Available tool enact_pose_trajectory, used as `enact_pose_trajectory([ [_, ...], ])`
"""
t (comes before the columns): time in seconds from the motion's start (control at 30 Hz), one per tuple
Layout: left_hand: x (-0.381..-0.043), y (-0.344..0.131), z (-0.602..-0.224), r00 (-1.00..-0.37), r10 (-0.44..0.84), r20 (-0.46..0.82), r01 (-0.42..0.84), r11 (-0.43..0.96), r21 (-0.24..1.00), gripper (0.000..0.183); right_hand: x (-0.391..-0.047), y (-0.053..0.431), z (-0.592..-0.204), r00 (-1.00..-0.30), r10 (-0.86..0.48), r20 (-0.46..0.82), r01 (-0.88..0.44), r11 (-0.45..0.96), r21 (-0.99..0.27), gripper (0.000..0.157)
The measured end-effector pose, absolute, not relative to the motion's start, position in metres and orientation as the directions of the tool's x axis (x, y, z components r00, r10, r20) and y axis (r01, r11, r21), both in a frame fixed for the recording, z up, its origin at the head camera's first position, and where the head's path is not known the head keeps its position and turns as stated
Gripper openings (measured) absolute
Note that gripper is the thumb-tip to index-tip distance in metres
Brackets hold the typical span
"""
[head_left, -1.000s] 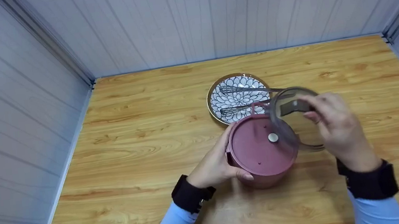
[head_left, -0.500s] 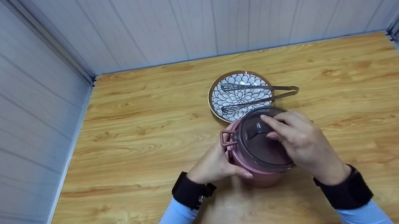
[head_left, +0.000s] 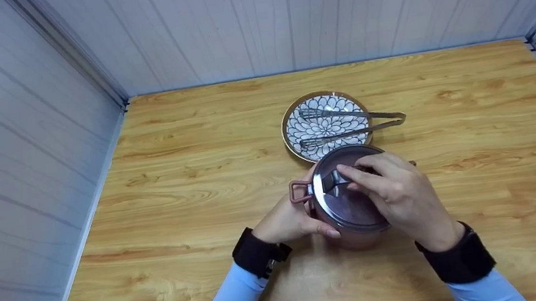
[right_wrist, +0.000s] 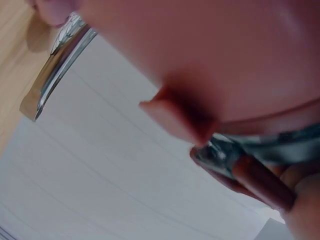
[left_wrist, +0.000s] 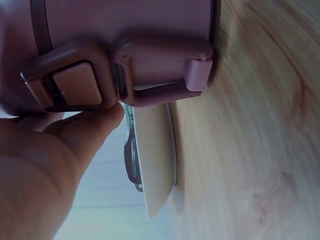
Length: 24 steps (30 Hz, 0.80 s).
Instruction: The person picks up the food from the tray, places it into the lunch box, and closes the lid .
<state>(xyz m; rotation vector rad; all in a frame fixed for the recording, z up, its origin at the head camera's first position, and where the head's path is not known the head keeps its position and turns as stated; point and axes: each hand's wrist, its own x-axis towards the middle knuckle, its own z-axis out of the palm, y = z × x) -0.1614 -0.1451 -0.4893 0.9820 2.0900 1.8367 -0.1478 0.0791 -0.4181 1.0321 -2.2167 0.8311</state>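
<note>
A pink lidded food jar (head_left: 356, 241) stands on the table in the head view. My left hand (head_left: 293, 220) grips its left side, thumb on the front and fingers behind. Over the top lies a dark see-through lid (head_left: 349, 207), whose raised handle my right hand (head_left: 401, 193) pinches between thumb and fingers. A pink clasp loop (head_left: 298, 191) sticks out from the lid's left edge. Low in the right wrist view, the lid's clear rim (right_wrist: 285, 150) sits right at the jar's edge, near a jutting pink tab (right_wrist: 172, 119). Further loops show on the jar's side (left_wrist: 165, 47) in the left wrist view.
Behind the jar is a brown-rimmed plate (head_left: 292, 142) with a petal pattern. Metal tongs (head_left: 387, 119) lie across it, their bent end past its right rim. Pale panel walls (head_left: 252, 24) enclose the wooden table (head_left: 190, 180) at the back and sides.
My right hand has brought the see-through lid leftward and down over the jar, then turned it slightly so its loop points left. The left hand keeps its grip. The tongs have come into full view.
</note>
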Motion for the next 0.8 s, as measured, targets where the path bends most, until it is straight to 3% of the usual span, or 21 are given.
enact_pose_trajectory([
  [0.37,-0.155,-0.145,-0.468,-0.756,0.593,0.278,0.323,-0.031,0.946,0.120,-0.148,0.078,-0.418,-0.564,-0.463,0.683,-0.800,0.511,-0.314,0.035],
  [0.57,-0.159,-0.145,-0.479,-0.757,0.588,0.285,0.322,-0.044,0.946,0.122,-0.147,0.077,-0.419,-0.582,-0.442,0.683,-0.787,0.519,-0.334,0.035],
  [0.8,-0.163,-0.146,-0.495,-0.766,0.590,0.256,0.349,0.047,0.936,0.119,-0.144,0.074,-0.421,-0.594,-0.419,0.687,-0.771,0.540,-0.337,0.036],
])
